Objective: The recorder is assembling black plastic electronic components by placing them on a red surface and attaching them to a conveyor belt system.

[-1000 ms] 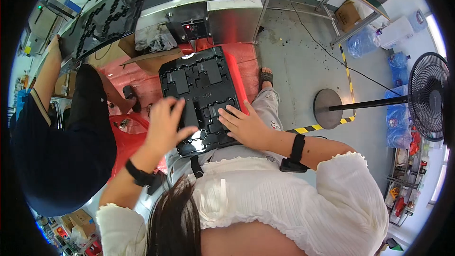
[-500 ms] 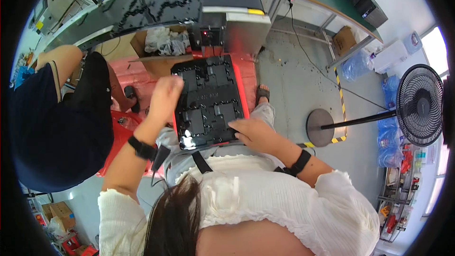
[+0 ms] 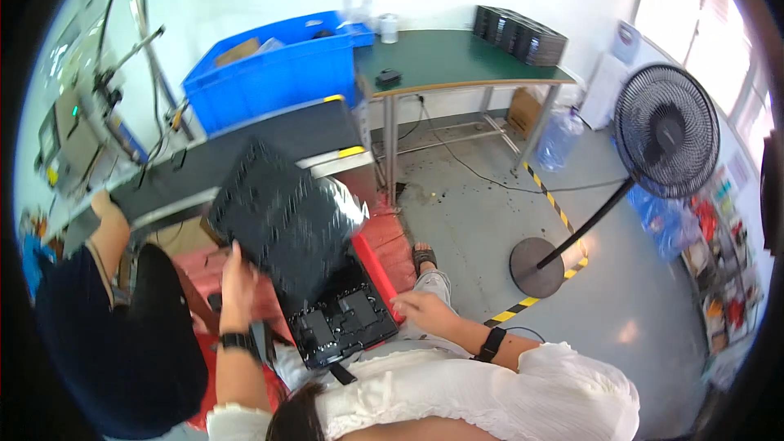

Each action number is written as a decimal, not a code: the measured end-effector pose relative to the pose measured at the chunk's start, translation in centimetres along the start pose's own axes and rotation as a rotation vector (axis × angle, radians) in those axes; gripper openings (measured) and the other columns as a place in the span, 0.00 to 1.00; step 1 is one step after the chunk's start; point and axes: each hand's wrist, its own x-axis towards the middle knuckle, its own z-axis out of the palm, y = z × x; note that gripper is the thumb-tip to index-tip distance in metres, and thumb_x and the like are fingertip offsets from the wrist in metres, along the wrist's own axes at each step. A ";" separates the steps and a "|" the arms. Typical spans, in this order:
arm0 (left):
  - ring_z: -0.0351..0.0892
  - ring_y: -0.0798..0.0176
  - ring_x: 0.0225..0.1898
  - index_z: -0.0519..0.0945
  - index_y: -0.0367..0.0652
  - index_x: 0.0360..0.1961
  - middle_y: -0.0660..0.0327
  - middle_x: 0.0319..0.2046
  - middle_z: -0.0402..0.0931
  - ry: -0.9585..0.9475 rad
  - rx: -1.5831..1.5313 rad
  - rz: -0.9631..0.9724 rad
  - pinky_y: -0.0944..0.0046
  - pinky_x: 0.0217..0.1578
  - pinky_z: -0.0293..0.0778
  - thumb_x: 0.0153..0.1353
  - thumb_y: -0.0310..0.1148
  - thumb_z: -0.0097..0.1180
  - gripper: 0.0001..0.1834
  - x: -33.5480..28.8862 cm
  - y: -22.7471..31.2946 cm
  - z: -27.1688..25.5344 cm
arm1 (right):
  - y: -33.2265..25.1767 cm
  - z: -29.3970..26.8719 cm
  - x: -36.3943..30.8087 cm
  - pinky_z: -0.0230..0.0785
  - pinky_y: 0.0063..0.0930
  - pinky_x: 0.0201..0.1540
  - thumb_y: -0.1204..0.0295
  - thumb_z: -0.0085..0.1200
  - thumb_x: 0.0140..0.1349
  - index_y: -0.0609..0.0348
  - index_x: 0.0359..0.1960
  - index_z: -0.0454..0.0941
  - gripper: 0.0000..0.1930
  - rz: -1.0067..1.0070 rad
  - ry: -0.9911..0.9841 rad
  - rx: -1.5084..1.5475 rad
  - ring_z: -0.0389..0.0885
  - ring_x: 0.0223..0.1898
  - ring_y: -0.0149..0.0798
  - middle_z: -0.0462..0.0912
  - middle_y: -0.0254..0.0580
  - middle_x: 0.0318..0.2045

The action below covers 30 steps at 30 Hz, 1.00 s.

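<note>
A black moulded plastic tray [image 3: 273,216], smeared by motion, hangs tilted between the belt and my lap. My left hand [image 3: 237,290] is closed on its lower left edge. Beneath it, a second black tray [image 3: 343,328] with rectangular recesses lies on a red support [image 3: 374,273] at my lap, its far part covered by the raised tray. My right hand [image 3: 423,310] is at the right edge of the red support, its fingers curled together; what they hold, if anything, does not show.
A dark conveyor belt [image 3: 269,132] runs behind, with a blue bin [image 3: 273,82] beyond it. At left sits a co-worker in dark clothes [image 3: 106,343]. A green table [image 3: 441,61] stands at back right, a black fan [image 3: 668,131] to the right.
The view has tipped up toward the wall. My left hand now holds a raised tray above the one on my lap; my right hand has moved from the tray's corner to the red edge.
</note>
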 end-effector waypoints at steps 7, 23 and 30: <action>0.65 0.72 0.11 0.77 0.36 0.28 0.66 0.16 0.70 0.183 0.712 -0.342 0.71 0.11 0.58 0.57 0.43 0.57 0.17 -8.3 -2.0 2.6 | 0.1 1.0 5.8 0.67 0.43 0.44 0.50 0.47 0.61 0.69 0.37 0.74 0.26 0.061 0.140 -0.097 0.75 0.42 0.53 0.77 0.58 0.37; 0.76 0.65 0.32 0.74 0.37 0.49 0.58 0.35 0.78 0.207 0.325 -0.622 0.67 0.31 0.72 0.64 0.38 0.49 0.18 -8.1 -3.0 5.8 | -1.4 4.0 8.6 0.70 0.44 0.45 0.61 0.48 0.60 0.67 0.39 0.74 0.18 0.364 -0.213 -0.564 0.79 0.43 0.56 0.79 0.56 0.39; 0.77 0.60 0.37 0.75 0.34 0.46 0.57 0.37 0.78 0.115 0.586 -0.396 0.59 0.38 0.72 0.63 0.41 0.49 0.20 -7.9 -7.1 2.6 | 0.0 3.9 7.8 0.70 0.47 0.43 0.60 0.47 0.60 0.72 0.40 0.69 0.21 0.334 -0.197 -0.480 0.79 0.40 0.59 0.78 0.64 0.33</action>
